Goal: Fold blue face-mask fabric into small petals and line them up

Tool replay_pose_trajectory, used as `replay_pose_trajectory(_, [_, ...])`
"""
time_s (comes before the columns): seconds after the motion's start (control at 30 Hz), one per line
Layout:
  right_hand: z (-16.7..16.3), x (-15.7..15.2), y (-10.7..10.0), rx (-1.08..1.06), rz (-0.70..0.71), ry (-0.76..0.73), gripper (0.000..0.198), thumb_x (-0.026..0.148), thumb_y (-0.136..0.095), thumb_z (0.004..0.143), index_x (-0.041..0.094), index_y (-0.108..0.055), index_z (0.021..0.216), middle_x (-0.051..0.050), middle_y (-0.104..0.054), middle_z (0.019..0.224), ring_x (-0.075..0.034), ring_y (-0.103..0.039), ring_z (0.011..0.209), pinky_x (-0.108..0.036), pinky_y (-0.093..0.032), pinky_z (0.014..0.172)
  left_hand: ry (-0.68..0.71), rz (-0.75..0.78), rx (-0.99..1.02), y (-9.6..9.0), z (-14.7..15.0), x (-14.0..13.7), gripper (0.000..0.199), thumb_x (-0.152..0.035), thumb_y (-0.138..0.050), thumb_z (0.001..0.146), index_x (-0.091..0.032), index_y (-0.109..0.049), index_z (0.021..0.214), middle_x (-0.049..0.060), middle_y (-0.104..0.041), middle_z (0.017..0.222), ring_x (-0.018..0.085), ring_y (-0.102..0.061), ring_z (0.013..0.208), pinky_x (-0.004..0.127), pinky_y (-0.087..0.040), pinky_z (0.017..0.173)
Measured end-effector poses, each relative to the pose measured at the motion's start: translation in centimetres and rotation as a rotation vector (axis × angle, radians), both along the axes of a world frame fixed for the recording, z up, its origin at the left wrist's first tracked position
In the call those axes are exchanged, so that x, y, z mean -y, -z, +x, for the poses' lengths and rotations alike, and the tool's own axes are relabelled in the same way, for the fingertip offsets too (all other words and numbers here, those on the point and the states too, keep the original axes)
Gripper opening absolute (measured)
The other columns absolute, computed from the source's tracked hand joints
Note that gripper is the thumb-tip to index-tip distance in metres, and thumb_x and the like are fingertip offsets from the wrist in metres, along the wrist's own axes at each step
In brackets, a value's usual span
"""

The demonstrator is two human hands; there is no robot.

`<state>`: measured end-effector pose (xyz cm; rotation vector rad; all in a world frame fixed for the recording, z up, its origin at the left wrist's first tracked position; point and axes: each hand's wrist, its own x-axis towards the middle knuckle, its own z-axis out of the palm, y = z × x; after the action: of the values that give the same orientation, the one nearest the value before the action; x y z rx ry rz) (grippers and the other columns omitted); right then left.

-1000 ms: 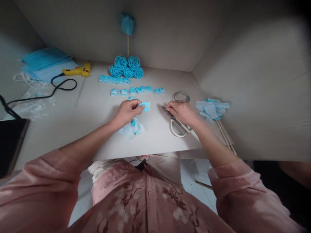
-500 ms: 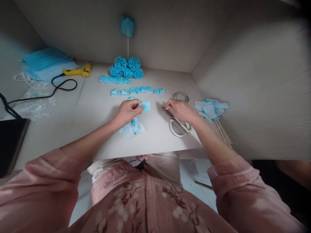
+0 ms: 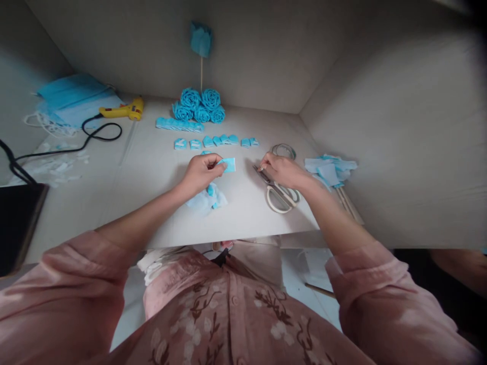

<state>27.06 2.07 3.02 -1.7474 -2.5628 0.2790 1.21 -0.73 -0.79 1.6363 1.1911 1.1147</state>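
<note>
Between thumb and fingers, my left hand [image 3: 203, 172] pinches a small folded blue piece of mask fabric [image 3: 230, 165], its free end pointing right. Over on the right, my right hand [image 3: 282, 170] is closed at the blades of a pair of scissors [image 3: 277, 195]. The scissors have cream handles that point toward me, and the hand hides part of the blades. Just below my left hand lie blue and white fabric scraps [image 3: 210, 198]. A row of small blue cut pieces [image 3: 220, 141] runs across the table beyond both hands.
A coil of wire [image 3: 284, 150] lies behind my right hand. Blue fabric strips [image 3: 330, 170] and sticks [image 3: 350, 205] are at right. Rolled blue flowers [image 3: 201, 105] stand at the back. Leftward are a yellow glue gun [image 3: 125, 109], masks [image 3: 72, 101] and a dark flat object [image 3: 21, 223].
Both hands keep their places and grips. The whole view has shifted very slightly.
</note>
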Motion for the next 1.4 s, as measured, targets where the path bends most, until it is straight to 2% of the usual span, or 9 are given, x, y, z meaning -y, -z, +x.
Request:
replay_pose_trajectory(0.2, [0.5,-0.3,0.8,-0.037,0.005,-0.001,0.021,0.032,-0.038,0.096,0.021,-0.056,0.099,-0.01,-0.072,0.101,-0.026,-0.065,0.089,-0.034,-0.044,0.074,0.004,-0.001,0.021,0.1,0.0,-0.1,0.024,-0.034,-0.058,0.077,-0.017,-0.051,0.061,-0.004,-0.047,0.054,0.009,-0.042,0.052,0.022,-0.03,0.051])
replay_pose_trajectory(0.5, [0.9,0.6,0.4,-0.198,-0.071,0.007,0.016,0.032,-0.04,0.094,0.023,-0.052,0.09,-0.01,-0.073,0.103,-0.028,-0.067,0.094,-0.039,-0.047,0.082,0.005,-0.008,0.047,-0.1,0.1,0.0,0.025,-0.034,-0.059,0.077,-0.017,-0.051,0.06,-0.003,-0.048,0.056,0.009,-0.042,0.054,0.022,-0.03,0.051])
replay_pose_trajectory(0.57, [1.5,0.5,0.8,-0.321,-0.12,0.011,0.017,0.038,-0.043,0.094,0.024,-0.051,0.088,-0.009,-0.074,0.103,-0.028,-0.067,0.095,-0.041,-0.048,0.084,0.011,-0.004,0.058,0.0,0.1,0.0,0.025,-0.034,-0.059,0.076,-0.017,-0.051,0.06,-0.003,-0.048,0.056,0.009,-0.042,0.054,0.022,-0.03,0.051])
replay_pose_trajectory(0.7, [2.7,0.1,1.9,-0.711,-0.255,0.028,0.033,0.057,-0.049,0.089,0.025,-0.048,0.083,-0.007,-0.075,0.1,-0.027,-0.066,0.105,-0.043,-0.047,0.092,0.016,-0.004,0.064,0.0,0.0,-0.2,0.025,-0.036,-0.059,0.076,-0.017,-0.051,0.061,-0.003,-0.049,0.055,0.009,-0.043,0.053,0.022,-0.032,0.052])
replay_pose_trajectory(0.77, [2.9,0.0,2.2,-0.8,-0.282,0.048,0.039,0.064,-0.053,0.085,0.025,-0.047,0.081,-0.007,-0.075,0.098,-0.027,-0.066,0.105,-0.044,-0.047,0.093,0.008,-0.007,0.068,0.0,-0.1,-0.3,0.025,-0.036,-0.059,0.075,-0.017,-0.051,0.06,-0.003,-0.049,0.055,0.009,-0.042,0.053,0.022,-0.032,0.052])
replay_pose_trajectory(1.0, [2.6,0.5,2.8,-0.87,-0.179,0.04,0.039,0.063,-0.053,0.087,0.024,-0.05,0.082,-0.006,-0.075,0.1,-0.023,-0.065,0.101,-0.041,-0.046,0.089,-0.01,-0.031,0.072,-0.1,-0.1,-0.3,0.026,-0.036,-0.059,0.074,-0.018,-0.05,0.059,-0.004,-0.046,0.053,0.008,-0.04,0.05,0.022,-0.031,0.051])
replay_pose_trajectory(1.17, [1.8,0.9,3.1,-0.957,-0.107,0.088,0.036,0.06,-0.056,0.085,0.024,-0.054,0.083,-0.006,-0.074,0.102,-0.022,-0.065,0.098,-0.038,-0.047,0.084,-0.004,-0.043,0.097,0.0,-0.1,-0.2,0.027,-0.038,-0.061,0.074,-0.018,-0.051,0.059,-0.003,-0.049,0.054,0.008,-0.042,0.051,0.022,-0.032,0.052])
replay_pose_trajectory(1.3, [-0.2,1.6,2.1,-1.095,-0.157,0.099,0.035,0.058,-0.06,0.083,0.024,-0.054,0.084,-0.007,-0.075,0.103,-0.021,-0.066,0.097,-0.034,-0.049,0.078,-0.001,-0.067,0.117,-0.2,0.0,-0.1,0.03,-0.041,-0.063,0.072,-0.018,-0.05,0.059,-0.003,-0.051,0.055,0.008,-0.043,0.052,0.022,-0.033,0.052])
replay_pose_trajectory(1.4, [-1.5,1.9,1.5,-1.136,-0.214,0.084,0.034,0.058,-0.057,0.086,0.024,-0.051,0.084,-0.007,-0.075,0.101,-0.022,-0.066,0.104,-0.036,-0.05,0.085,-0.003,-0.075,0.127,-0.4,-0.1,-0.1,0.03,-0.042,-0.064,0.071,-0.018,-0.051,0.059,-0.003,-0.052,0.055,0.008,-0.044,0.052,0.022,-0.034,0.053])
